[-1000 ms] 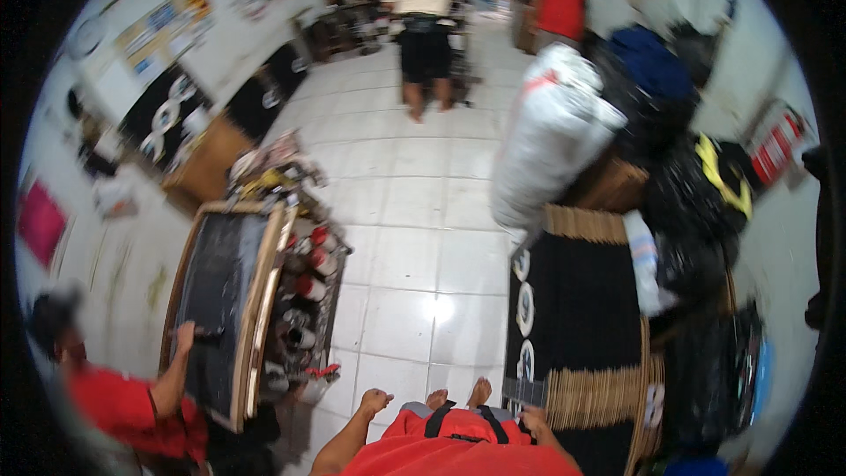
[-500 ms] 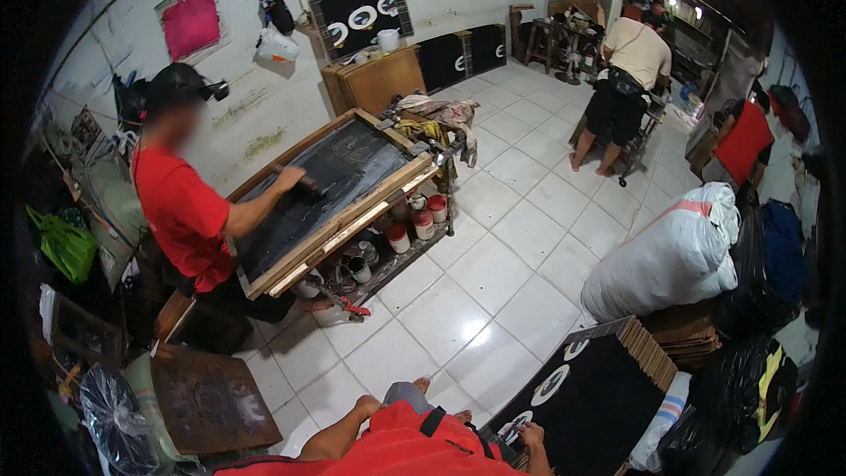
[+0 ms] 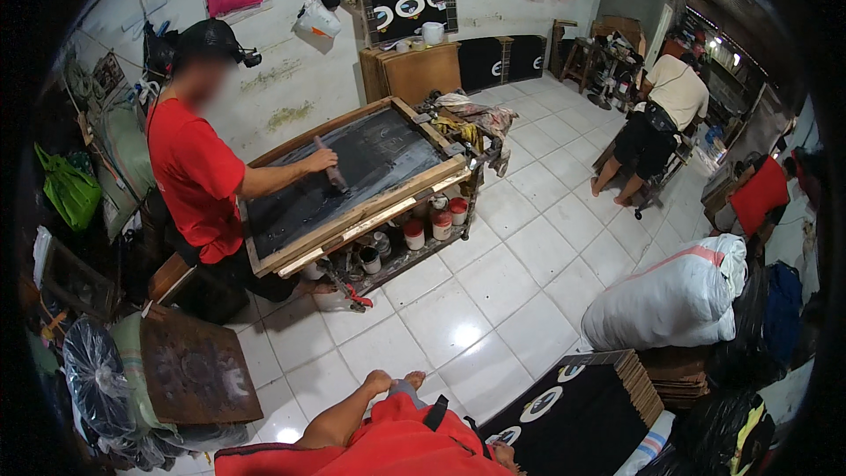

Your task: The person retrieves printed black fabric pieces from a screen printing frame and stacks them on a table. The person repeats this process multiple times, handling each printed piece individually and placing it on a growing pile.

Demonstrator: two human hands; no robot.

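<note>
Though half-hidden, right hand (image 3: 504, 457) (seemingly) nearer shirt (image 3: 397, 442) now.

One near stack (image 3: 586, 427) with three ovals (image 3: 542, 405)

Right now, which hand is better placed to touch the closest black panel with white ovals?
Probably the right hand: it is close beside the black panel. The left hand is farther away, by the grey shorts.

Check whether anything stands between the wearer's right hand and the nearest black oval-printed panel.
Nothing visible does: the right hand is at the near edge of the black panel, though contact can't be told. The white sack lies beyond it.
</note>
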